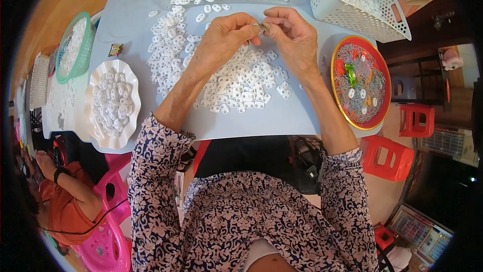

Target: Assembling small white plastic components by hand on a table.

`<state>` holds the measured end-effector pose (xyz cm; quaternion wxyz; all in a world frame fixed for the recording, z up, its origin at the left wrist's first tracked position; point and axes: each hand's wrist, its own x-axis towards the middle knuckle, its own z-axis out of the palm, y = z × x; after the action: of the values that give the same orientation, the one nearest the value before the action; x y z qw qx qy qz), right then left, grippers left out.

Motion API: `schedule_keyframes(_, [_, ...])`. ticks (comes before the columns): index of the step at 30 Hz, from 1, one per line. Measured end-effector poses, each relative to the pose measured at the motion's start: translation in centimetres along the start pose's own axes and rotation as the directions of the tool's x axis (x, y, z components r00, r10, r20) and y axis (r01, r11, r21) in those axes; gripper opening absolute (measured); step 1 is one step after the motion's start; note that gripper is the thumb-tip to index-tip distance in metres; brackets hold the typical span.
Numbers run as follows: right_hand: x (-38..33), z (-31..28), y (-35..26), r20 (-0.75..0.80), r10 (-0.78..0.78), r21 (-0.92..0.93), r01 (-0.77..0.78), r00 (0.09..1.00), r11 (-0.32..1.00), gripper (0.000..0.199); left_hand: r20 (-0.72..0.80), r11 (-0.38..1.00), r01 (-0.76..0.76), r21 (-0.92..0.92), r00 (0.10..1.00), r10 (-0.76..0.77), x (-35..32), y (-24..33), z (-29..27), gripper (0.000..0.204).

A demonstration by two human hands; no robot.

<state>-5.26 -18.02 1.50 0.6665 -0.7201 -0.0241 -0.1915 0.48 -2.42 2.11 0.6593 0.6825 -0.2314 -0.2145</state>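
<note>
Just one small white plastic piece (261,25)

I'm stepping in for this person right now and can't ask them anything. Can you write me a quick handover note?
Left hand and right hand meet above the table, pinching one small piece between the fingertips.
Loose white plastic pieces lie heaped under the hands; more fill the white scalloped plate and green basket on the left.
Red round tray on the right holds thin metal bits and a few white pieces.
Most of the heap looks unhandled.
</note>
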Motion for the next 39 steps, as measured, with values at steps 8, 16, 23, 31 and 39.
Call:
schedule_keyframes(8, [0.02,-0.22,-0.04,-0.008,-0.014,-0.047,0.013,1.0,0.999,0.023,0.005,0.994,-0.028,0.108,1.0,0.028,-0.01,-0.3,-0.12,0.019])
schedule_keyframes(16, [-0.01,-0.18,0.23,0.014,-0.05,-0.089,0.051,0.999,0.995,0.026,0.007,0.998,-0.032,0.059,0.999,0.031,-0.11,-0.15,0.06,0.019])
schedule_keyframes(23, [-0.07,-0.04,-0.07,-0.01,-0.055,-0.103,0.053,0.998,0.993,0.026,-0.023,0.999,-0.032,-0.016,0.999,0.032,-0.17,-0.39,0.09,0.017])
schedule_keyframes(31, [0.16,-0.57,0.09,0.011,-0.109,-0.174,0.109,0.994,0.979,0.026,0.012,0.989,-0.066,0.136,0.998,0.065,-0.06,-0.77,-0.16,0.017])
schedule_keyframes(39, [-0.02,-0.59,-0.34,0.095,-0.116,-0.242,0.136,0.989,0.961,0.026,-0.008,0.972,-0.101,0.213,0.994,0.105,-0.33,-0.69,-0.18,0.017])
